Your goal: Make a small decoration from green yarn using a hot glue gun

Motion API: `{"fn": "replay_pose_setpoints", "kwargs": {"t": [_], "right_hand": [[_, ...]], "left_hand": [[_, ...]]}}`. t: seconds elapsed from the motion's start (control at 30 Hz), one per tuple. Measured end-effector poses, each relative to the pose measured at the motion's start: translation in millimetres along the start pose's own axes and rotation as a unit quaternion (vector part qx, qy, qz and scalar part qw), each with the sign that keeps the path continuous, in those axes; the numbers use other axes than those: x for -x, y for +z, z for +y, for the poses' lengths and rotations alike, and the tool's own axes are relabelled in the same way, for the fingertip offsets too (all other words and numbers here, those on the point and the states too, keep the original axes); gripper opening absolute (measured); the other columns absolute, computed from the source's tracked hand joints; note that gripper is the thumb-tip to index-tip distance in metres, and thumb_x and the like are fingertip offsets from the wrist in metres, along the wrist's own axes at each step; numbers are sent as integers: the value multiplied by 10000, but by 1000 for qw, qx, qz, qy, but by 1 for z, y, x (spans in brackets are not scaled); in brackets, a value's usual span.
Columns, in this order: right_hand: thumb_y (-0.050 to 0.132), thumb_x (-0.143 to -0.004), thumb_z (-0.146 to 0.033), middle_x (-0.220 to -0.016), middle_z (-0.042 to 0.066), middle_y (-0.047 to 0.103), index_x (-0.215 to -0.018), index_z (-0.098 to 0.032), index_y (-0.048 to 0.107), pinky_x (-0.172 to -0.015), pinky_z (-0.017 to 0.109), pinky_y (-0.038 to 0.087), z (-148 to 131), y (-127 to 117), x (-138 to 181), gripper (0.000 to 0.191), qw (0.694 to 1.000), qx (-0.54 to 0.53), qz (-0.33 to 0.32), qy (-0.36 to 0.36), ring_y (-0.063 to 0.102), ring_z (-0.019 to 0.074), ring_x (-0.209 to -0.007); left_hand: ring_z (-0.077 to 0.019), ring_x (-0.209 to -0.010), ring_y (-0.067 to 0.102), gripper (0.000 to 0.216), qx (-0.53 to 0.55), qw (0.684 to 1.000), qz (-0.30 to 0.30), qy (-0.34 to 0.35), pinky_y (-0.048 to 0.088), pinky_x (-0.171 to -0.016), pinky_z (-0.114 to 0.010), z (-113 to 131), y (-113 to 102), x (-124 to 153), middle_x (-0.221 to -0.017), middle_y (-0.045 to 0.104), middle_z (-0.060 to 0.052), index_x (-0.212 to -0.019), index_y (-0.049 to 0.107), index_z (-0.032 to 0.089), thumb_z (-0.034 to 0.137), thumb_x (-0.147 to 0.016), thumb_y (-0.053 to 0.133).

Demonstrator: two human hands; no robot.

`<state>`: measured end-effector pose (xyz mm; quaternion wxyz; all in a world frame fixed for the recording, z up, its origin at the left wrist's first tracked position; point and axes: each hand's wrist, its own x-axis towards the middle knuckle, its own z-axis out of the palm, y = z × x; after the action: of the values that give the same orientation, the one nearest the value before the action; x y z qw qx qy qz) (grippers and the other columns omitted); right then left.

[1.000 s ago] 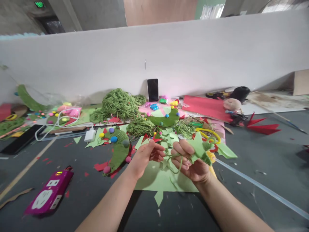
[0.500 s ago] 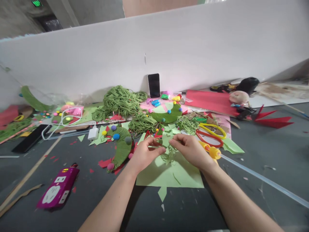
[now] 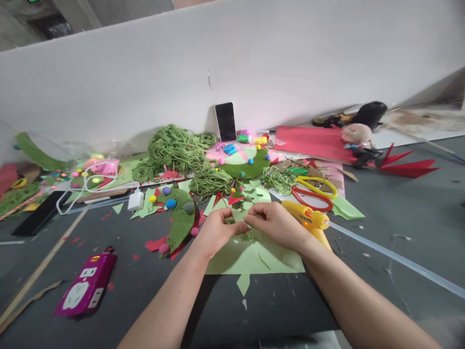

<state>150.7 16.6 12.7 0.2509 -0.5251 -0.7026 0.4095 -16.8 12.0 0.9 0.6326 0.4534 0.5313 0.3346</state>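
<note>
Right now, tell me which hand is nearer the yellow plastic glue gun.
Right. The right hand lies directly beside the yellow plastic glue gun; the left hand is farther, beyond the right hand.

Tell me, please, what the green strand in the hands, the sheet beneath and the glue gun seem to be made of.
The strand: probably yarn, matte and fuzzy, limp where the left hand and right hand pinch it. The sheet: thin light-green paper, matte, flat, with straight cut edges. The glue gun: likely hard plastic, yellow with an orange part, slightly glossy.
</note>
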Motion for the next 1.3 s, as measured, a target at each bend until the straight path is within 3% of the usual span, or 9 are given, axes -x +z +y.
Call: {"fn": "replay_pose_setpoints", "kwargs": {"t": [0.13, 0.27, 0.53, 0.77, 1.1, 1.3], "right_hand": [[505, -802, -224, -553, -28, 496, -580, -184, 552, -518, 243, 305, 0, -3, 1, 231, 999, 6, -16, -30, 425, 113, -536], [470, -803, -132, -768, 28, 658, -789, -192, 672, -609, 255, 391, -1, -6, 3, 211, 995, 42, -20, -89, 562, 151, -675], [477, -795, -77, -910, 78, 659, -961, -169, 662, -672, 286, 441, 3, 0, 1, 265, 982, 127, 13, -141, 605, 176, -755], [505, -856, -115, -844, 65, 625, -831, -177, 667, -691, 292, 439, 8, 1, -4, 175, 977, 157, 42, -140, 603, 185, -773], [484, -877, -150, -835, 54, 618, -780, -191, 604, -671, 282, 415, 6, 3, -5, 160, 977, 160, 72, -120, 585, 183, -766], [505, -856, -172, -801, 44, 652, -748, -198, 577, -615, 276, 395, -2, 9, -1, 133, 990, 105, 85, -39, 584, 177, -699]], "left_hand": [[-170, -651, 632, 313, -33, 999, 8, 6, 488, -643, -282, -2, -1, -1, -704, 697, -28, -830, 723, 164, 289, -561, 824], [-177, -616, 602, 266, -107, 993, 17, 41, 438, -584, -272, -10, -6, -3, -637, 669, -18, -839, 747, 170, 293, -606, 778], [-193, -625, 588, 146, -102, 991, 37, 75, 413, -585, -279, -15, -8, -6, -618, 663, -39, -662, 729, 158, 296, -616, 751], [-177, -601, 575, 162, -135, 988, 19, 69, 405, -598, -282, -18, -7, -6, -626, 669, -43, -667, 728, 157, 318, -659, 721], [-172, -613, 594, 202, -87, 996, 5, 27, 425, -617, -285, -19, -7, -9, -668, 697, -58, -670, 729, 152, 352, -641, 748], [-131, -560, 539, 207, -57, 996, 67, 33, 383, -568, -253, -12, 3, -4, -603, 649, -23, -636, 703, 140, 343, -645, 745]]}}
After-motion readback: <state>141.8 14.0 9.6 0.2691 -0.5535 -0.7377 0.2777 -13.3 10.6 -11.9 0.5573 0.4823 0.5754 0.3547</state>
